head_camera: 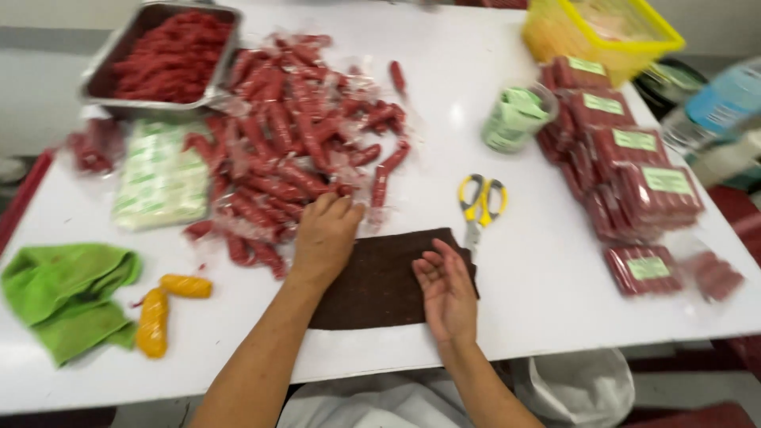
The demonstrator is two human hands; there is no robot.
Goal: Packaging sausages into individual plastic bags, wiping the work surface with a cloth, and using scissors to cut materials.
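Reaching into the heap of wrapped red sausages (297,139), the left hand (325,238) lies palm down, fingers curled loosely over the near edge of the pile; whether it has pinched one is hidden under the knuckles, so I cannot tell. That heap sprawls across the middle of the white table (547,277), just beyond a dark brown mat (376,285) lying at the near edge. The right hand (448,293) rests on the mat's right end, palm up and open, fingers slightly bent, holding nothing. Just past it lie yellow-handled scissors (479,202). Further right, stacked labelled packs of sausages (626,166) run in a row, with a clear cup of green labels (515,119) beside them and a yellow basket (598,32) cut off at the top. On the left sit a metal tray of red sausages (162,55), a stack of green-printed bags (158,178), a green cloth (67,297) and two yellow wrapped pieces (162,309). Everything is motion-blurred.
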